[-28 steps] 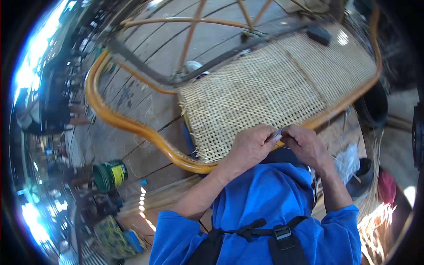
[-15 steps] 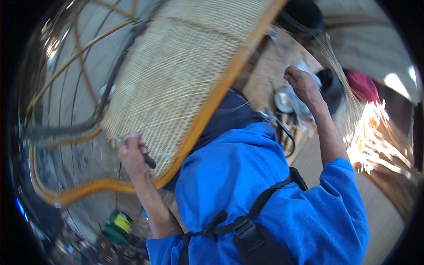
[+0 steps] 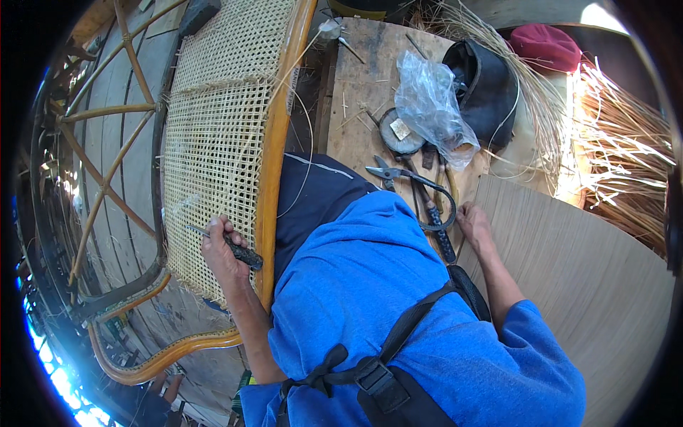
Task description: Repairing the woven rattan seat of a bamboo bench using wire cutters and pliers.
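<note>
My left hand [image 3: 226, 252] is closed round an awl [image 3: 243, 254] with a dark wrapped handle, its thin metal tip pointing up and left. Beneath it stretches a woven cane panel [image 3: 220, 142], tilted across my left side and edged by an orange-brown wooden frame [image 3: 269, 199]. One loose cane strand [image 3: 307, 117] curves from the frame's upper part toward my lap. Low on the right, my right hand [image 3: 475, 226] rests at the wooden board with its fingers curled. What it holds, if anything, is hidden. Beside it lie open cutting pliers [image 3: 388, 172] and a tool with a dark patterned handle [image 3: 440, 231].
On the board [image 3: 359, 78] sit a clear plastic bag [image 3: 430, 107], a round tin [image 3: 398, 132] and a black container [image 3: 494, 92]. Cane bundles [image 3: 619, 156] and a red cloth item [image 3: 544, 46] are at the right. Bent rattan poles [image 3: 107, 188] stand left.
My right hand has come down from beside the plastic bag to the tools near my hip. The view has turned and sharpened. My left hand still grips the awl over the panel.
</note>
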